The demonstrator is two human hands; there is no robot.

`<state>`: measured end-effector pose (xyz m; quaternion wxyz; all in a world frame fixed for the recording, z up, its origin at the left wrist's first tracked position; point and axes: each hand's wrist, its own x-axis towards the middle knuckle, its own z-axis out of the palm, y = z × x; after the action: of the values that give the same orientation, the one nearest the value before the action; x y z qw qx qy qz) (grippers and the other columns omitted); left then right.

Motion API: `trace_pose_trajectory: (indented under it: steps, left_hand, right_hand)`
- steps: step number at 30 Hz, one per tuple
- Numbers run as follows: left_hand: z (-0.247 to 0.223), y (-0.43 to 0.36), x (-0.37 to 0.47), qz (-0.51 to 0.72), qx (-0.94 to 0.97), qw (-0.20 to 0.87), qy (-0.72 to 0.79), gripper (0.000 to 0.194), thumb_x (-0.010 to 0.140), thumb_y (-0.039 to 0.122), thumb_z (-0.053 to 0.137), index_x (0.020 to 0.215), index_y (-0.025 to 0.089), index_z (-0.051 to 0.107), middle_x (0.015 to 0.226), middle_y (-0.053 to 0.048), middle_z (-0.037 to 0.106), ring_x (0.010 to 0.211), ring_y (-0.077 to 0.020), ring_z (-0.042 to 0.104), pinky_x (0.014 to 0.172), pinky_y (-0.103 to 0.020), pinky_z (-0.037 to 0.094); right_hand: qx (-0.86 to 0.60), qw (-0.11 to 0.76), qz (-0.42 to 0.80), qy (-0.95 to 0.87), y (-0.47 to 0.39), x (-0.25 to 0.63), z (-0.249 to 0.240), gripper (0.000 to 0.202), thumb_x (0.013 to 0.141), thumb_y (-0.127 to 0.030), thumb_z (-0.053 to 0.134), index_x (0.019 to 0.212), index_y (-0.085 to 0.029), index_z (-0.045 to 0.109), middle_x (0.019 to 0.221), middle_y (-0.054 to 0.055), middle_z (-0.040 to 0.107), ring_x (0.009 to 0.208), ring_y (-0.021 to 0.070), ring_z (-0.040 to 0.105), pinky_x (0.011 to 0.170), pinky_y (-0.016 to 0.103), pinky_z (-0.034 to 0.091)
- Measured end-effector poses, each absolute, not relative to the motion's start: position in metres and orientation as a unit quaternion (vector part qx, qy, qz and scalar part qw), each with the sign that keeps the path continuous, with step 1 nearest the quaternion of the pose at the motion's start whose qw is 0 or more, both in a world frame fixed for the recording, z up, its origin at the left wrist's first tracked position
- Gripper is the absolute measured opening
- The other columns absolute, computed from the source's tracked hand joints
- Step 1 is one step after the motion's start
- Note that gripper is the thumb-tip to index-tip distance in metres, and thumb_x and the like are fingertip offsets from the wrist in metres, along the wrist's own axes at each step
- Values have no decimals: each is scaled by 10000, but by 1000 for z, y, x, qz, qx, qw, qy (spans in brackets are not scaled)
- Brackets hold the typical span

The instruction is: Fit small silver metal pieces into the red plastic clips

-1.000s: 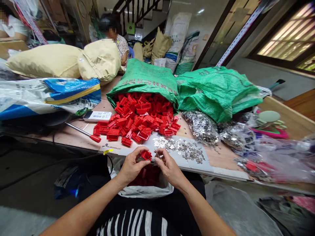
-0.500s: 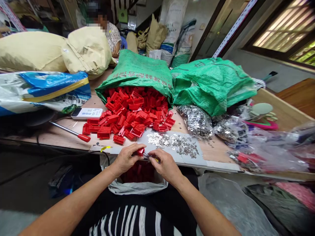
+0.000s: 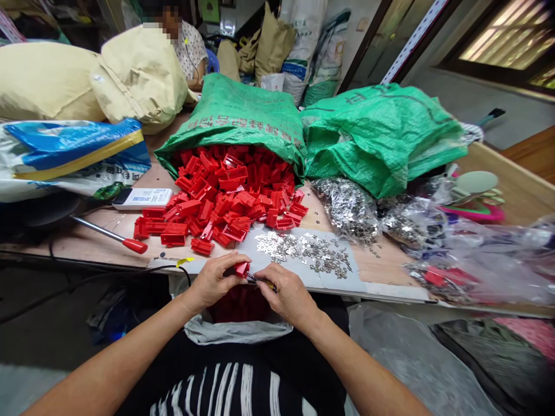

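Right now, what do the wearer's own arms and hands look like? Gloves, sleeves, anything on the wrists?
No glove on the left hand or right hand; no sleeve on the visible forearms; no watch or band seen at either wrist. Clothing at the torso: black with white stripes.

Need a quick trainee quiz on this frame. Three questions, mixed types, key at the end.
1. True or false: the right hand holds a slim tool pointed at the red part in the left hand.

2. Most of the loose small metal pieces lie:
a) on the chair
b) on the grey sheet
c) on the black bag

3. Fill in the colour: the pile of red parts spills from the mouth of a ____ sack.

Key: 1 true; 2 b; 3 green.
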<state>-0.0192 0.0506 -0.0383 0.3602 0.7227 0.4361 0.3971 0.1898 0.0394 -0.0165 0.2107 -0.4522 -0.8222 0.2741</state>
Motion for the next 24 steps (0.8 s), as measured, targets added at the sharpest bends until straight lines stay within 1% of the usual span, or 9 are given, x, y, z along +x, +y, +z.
trace_pose_trajectory:
  steps: [5,12,16,20,24]
  left_hand:
    - [-39,52,-20,385,739,350,428,366,711,176,726,1070,229,671,1001,-40,732,997,-218,660,1037,-387,398]
    - [-39,52,-21,382,751,338,419,356,726,175,718,1075,220,656,979,-41,728,970,-202,663,1005,-380,428]
    - [-41,50,-21,384,759,321,417,352,745,176,704,1089,218,642,1007,-52,722,1011,-205,650,967,-358,458]
    - [-40,49,-20,380,761,314,421,353,746,162,708,1087,208,631,1001,-57,717,992,-195,649,904,-324,487]
    - [-41,48,-18,380,759,314,426,356,737,120,703,1076,201,629,983,-50,713,928,-174,657,856,-289,498]
  right_hand:
    - [-459,205,274,-820,39,187,-14,196,867,-128,536,995,-211,659,950,50,642,896,165,613,818,280,483]
    - [-450,213,308,-811,43,190,-13,174,862,-119,545,959,-197,667,897,43,647,856,161,611,779,274,485]
    - [-456,208,303,-811,41,190,-14,184,869,-113,531,977,-195,655,922,47,639,874,162,605,792,277,484]
    - [-484,171,287,-809,37,184,-7,188,886,-123,507,996,-198,639,957,51,625,900,167,604,814,275,481]
    - [-527,92,265,-802,36,171,9,198,902,-128,473,985,-211,632,948,44,614,879,164,615,799,258,471]
